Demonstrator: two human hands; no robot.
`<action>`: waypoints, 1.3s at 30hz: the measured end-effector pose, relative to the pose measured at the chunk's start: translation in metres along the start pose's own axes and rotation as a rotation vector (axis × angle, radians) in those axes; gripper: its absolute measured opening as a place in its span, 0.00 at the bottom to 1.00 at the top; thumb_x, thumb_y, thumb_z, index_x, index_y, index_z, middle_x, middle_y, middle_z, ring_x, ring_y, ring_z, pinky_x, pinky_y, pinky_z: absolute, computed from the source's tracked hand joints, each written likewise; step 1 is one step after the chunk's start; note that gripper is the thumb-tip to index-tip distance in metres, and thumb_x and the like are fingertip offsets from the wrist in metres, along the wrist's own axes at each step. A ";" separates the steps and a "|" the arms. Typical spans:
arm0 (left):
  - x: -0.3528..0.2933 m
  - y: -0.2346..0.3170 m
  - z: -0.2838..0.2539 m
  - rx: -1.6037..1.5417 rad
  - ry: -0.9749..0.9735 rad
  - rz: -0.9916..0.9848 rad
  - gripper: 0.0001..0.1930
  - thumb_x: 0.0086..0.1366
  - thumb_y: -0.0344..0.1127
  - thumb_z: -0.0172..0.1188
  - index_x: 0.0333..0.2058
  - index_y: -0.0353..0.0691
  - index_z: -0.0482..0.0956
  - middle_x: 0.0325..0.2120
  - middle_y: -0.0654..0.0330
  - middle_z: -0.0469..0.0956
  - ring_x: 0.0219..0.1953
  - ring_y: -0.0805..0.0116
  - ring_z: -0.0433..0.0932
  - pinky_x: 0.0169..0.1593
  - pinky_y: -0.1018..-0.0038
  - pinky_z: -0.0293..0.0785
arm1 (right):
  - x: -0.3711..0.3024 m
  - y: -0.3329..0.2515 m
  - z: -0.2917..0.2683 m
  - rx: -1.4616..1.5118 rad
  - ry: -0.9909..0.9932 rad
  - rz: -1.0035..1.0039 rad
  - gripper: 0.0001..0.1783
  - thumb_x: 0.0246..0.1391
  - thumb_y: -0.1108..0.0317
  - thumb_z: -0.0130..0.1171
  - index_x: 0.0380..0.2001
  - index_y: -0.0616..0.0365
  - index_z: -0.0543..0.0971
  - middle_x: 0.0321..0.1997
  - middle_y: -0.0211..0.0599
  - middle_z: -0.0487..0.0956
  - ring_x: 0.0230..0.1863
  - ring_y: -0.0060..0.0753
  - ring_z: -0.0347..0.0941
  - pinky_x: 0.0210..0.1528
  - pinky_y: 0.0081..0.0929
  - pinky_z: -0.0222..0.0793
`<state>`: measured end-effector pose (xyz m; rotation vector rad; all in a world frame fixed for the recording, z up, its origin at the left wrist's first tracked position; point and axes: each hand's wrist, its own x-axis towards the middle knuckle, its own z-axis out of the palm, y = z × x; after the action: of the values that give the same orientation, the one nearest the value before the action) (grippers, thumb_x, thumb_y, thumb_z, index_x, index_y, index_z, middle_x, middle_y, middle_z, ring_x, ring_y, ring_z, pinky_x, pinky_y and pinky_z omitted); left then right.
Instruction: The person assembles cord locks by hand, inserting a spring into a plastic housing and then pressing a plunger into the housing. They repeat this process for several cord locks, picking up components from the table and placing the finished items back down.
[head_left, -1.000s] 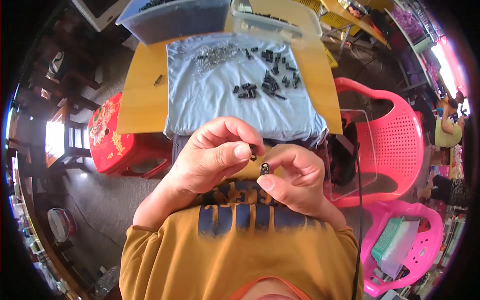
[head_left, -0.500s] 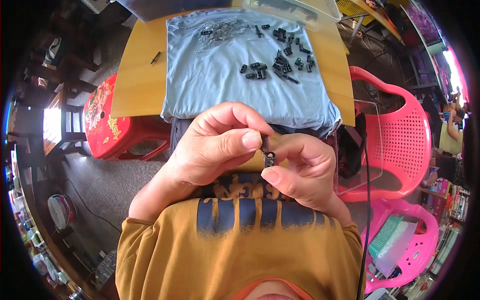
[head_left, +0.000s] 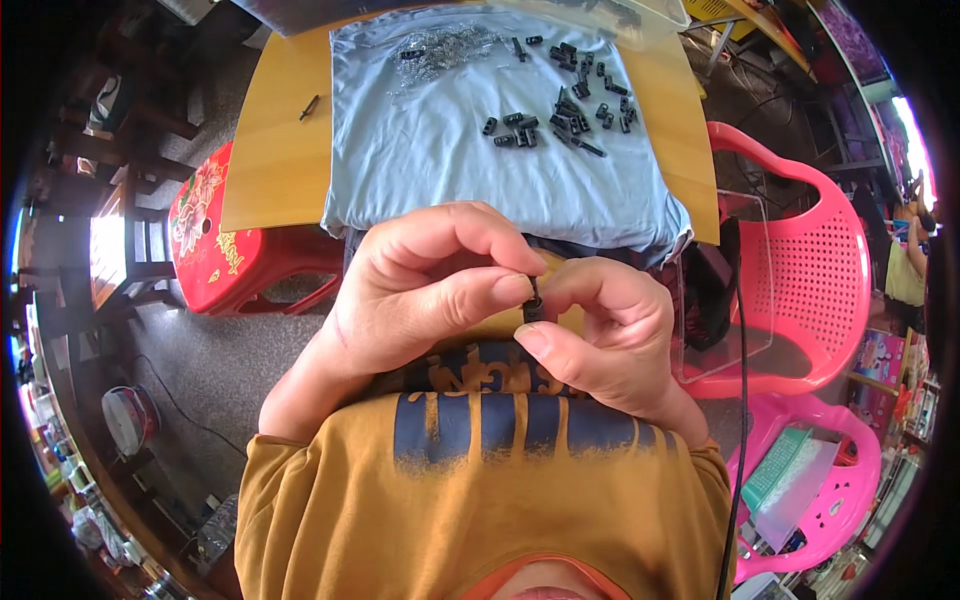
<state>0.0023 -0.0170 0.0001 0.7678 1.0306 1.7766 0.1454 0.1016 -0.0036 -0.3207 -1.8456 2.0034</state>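
In front of my chest, my left hand (head_left: 440, 275) pinches the upper end of a small black plastic cord lock (head_left: 533, 309) between thumb and fingers. My right hand (head_left: 612, 335) grips its lower end the same way. Fingertips cover most of it, so how its parts fit together cannot be made out. Beyond my hands, a light blue cloth (head_left: 420, 170) covers part of the table. On it lie a tangled heap of thin silvery springs (head_left: 455, 55) and several loose black cord lock pieces (head_left: 520, 130).
One black piece (head_left: 309, 107) lies on the bare wooden tabletop (head_left: 275, 150) at left. Clear plastic bin (head_left: 640, 20) stands at the back. A red stool (head_left: 215, 235) is left, pink chairs (head_left: 810, 270) right. A cable (head_left: 742, 420) hangs by my right side. Another person (head_left: 905, 260) is far right.
My hands have come slightly closer together. The black piece's round hole, visible before, is now turned away or covered. The view has shifted slightly; the things on the cloth lie as before.
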 end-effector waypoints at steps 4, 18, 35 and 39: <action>0.002 -0.003 -0.010 0.246 -0.054 0.183 0.06 0.58 0.27 0.62 0.34 0.33 0.78 0.31 0.54 0.77 0.31 0.69 0.74 0.35 0.75 0.70 | 0.000 0.001 -0.001 -0.123 0.007 -0.087 0.06 0.43 0.78 0.67 0.25 0.62 0.78 0.23 0.31 0.79 0.26 0.17 0.74 0.29 0.18 0.69; 0.001 0.006 -0.012 0.279 -0.120 0.129 0.07 0.58 0.20 0.60 0.35 0.34 0.81 0.31 0.58 0.79 0.35 0.69 0.77 0.39 0.76 0.72 | 0.001 -0.002 -0.004 -0.032 -0.037 0.009 0.06 0.44 0.77 0.66 0.25 0.62 0.78 0.24 0.29 0.79 0.27 0.15 0.73 0.29 0.17 0.69; 0.007 -0.009 -0.019 -0.188 -0.127 -0.097 0.06 0.58 0.28 0.63 0.33 0.33 0.78 0.32 0.50 0.75 0.24 0.75 0.70 0.25 0.82 0.68 | -0.001 -0.005 -0.002 0.169 -0.097 0.237 0.04 0.50 0.76 0.64 0.29 0.63 0.78 0.28 0.26 0.78 0.30 0.12 0.71 0.32 0.14 0.67; 0.008 -0.004 -0.018 -0.142 -0.128 -0.080 0.05 0.57 0.26 0.62 0.33 0.32 0.79 0.31 0.50 0.76 0.25 0.74 0.71 0.26 0.80 0.68 | 0.000 -0.005 -0.001 0.198 -0.087 0.253 0.04 0.50 0.77 0.63 0.29 0.62 0.78 0.28 0.25 0.78 0.30 0.11 0.71 0.31 0.14 0.66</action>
<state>-0.0138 -0.0141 -0.0112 0.7315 0.8303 1.6896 0.1466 0.1025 0.0017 -0.4334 -1.7098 2.3846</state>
